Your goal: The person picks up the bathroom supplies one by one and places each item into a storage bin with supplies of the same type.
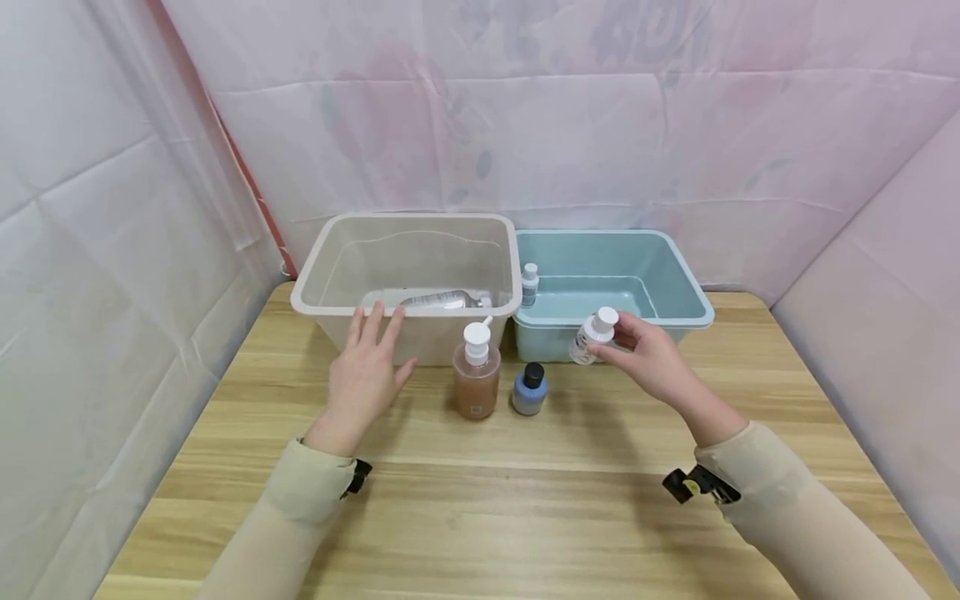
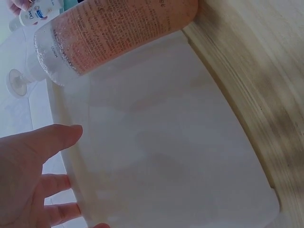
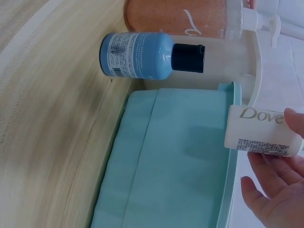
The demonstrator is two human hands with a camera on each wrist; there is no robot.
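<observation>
My right hand (image 1: pixel 617 348) holds a small white Dove bottle (image 1: pixel 592 335) with a white cap, tilted, just in front of the light blue bin (image 1: pixel 690 315). In the right wrist view my fingers (image 3: pixel 273 194) curl under the Dove bottle (image 3: pixel 261 135) at the blue bin's rim (image 3: pixel 228 156). My left hand (image 1: pixel 372 333) hovers with straight fingers at the front wall of the translucent white bin (image 1: pixel 315 304); contact is unclear. A peach pump bottle (image 1: pixel 477 377) and a small blue bottle (image 1: pixel 529 390) with a black cap stand between my hands.
A clear bottle (image 1: pixel 438 300) lies inside the white bin. A small white-capped bottle (image 1: pixel 529 283) stands in the blue bin's near left corner. Both bins sit side by side at the back of the wooden table (image 1: pixel 525 517), with pale cloth walls on three sides.
</observation>
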